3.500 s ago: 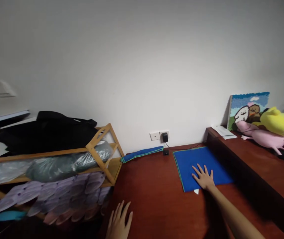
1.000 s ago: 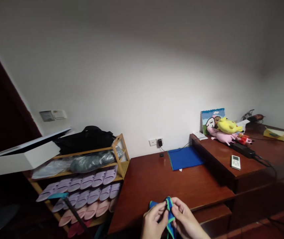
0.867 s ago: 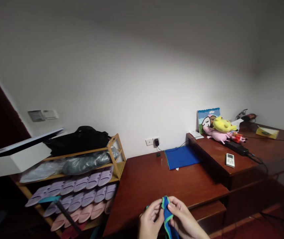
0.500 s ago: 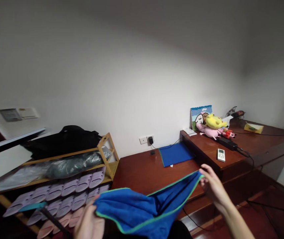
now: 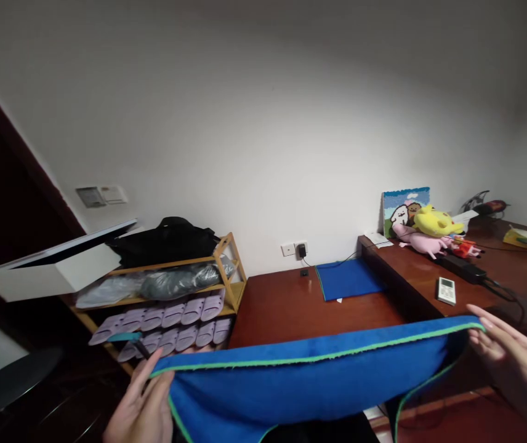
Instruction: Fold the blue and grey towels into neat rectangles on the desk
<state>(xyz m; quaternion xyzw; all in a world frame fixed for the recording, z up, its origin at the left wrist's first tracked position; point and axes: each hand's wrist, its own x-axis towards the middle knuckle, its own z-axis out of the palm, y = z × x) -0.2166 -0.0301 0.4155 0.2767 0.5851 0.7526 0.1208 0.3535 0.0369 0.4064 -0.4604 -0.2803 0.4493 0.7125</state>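
The left hand and right hand are gripping opposite ends of the cloth. No longer dipping, its top edge is stretching nearly straight, opening it out in mid-air before the counter, where a second cloth is lying flat.

No words or numbers can be read. The buttons on the white remote control are seen too small to be read. On the yellow pack, a dark patch is shown but cannot be read, nor can the little white tag by the flat blue cloth.
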